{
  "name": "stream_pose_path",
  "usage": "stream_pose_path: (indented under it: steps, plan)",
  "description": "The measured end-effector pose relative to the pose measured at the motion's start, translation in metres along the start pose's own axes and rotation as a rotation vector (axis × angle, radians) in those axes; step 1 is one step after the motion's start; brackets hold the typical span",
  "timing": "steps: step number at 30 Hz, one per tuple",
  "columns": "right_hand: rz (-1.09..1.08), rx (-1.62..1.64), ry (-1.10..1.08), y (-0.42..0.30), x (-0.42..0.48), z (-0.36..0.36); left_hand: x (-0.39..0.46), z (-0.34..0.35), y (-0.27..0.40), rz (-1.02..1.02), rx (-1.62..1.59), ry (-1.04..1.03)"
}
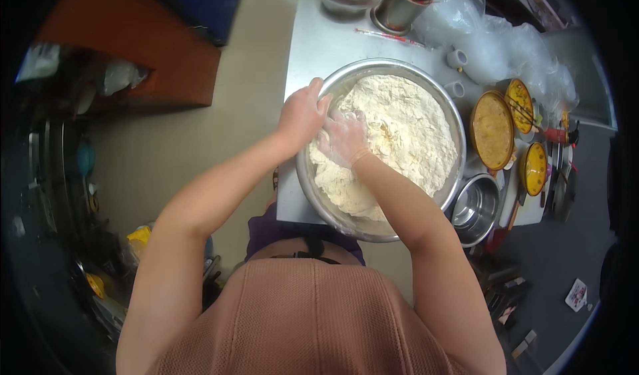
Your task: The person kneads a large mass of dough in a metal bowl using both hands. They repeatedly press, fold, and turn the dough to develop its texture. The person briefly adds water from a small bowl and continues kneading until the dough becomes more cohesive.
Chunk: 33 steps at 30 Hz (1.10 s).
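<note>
A wide steel bowl (457,125) stands on a metal table, its near rim reaching past the table's edge. Shaggy pale dough (394,100) with loose flour fills much of it, with a small yellowish patch near the middle. My left hand (303,114) grips the bowl's left rim, thumb towards the inside. My right hand (345,136), coated with flour, is pressed into the dough at the bowl's left side, close to my left hand; its fingertips are partly hidden, so its grip is unclear.
Right of the bowl are a smaller steel pot (477,210), a yellow dish of tan food (492,130), another yellow bowl (535,169) and tape rolls (455,89). Behind stand a metal container of sticks (402,8) and clear plastic bags (479,40). A brown cabinet (199,70) is at left.
</note>
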State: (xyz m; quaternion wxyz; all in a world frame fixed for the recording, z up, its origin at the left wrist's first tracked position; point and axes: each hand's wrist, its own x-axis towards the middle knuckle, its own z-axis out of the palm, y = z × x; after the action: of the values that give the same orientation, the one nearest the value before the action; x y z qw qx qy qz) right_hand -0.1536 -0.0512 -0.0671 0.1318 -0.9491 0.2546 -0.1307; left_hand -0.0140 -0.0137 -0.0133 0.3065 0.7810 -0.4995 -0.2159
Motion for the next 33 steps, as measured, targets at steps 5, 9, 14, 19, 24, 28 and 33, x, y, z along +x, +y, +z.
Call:
stream_pose_path:
  steps: [5, 9, 14, 19, 24, 28, 33]
  plan:
    - [0.158, 0.272, -0.388, 0.015, 0.019, -0.047, 0.001, 0.003, 0.0, 0.017, 0.012, 0.056]
    - [0.068, -0.02, -0.976, 0.009, 0.072, -0.081, -0.006, -0.004, -0.002, -0.063, 0.021, 0.052]
    - [0.067, -0.3, -0.77, -0.016, 0.037, -0.025, -0.003, 0.008, -0.002, 0.045, 0.044, 0.132]
    - [-0.064, 0.002, -0.908, -0.009, -0.003, -0.071, -0.002, 0.018, -0.018, 0.057, 0.045, 0.165]
    - [-0.006, 0.01, -0.495, 0.003, -0.08, -0.13, -0.001, 0.011, -0.018, 0.033, -0.04, 0.126]
    - [-0.163, -0.033, -0.244, 0.023, -0.114, -0.115, -0.003, 0.001, -0.001, -0.016, -0.052, 0.031]
    - [-0.261, -0.011, -0.252, 0.014, -0.072, -0.08, -0.004, 0.009, -0.01, -0.013, -0.061, 0.063]
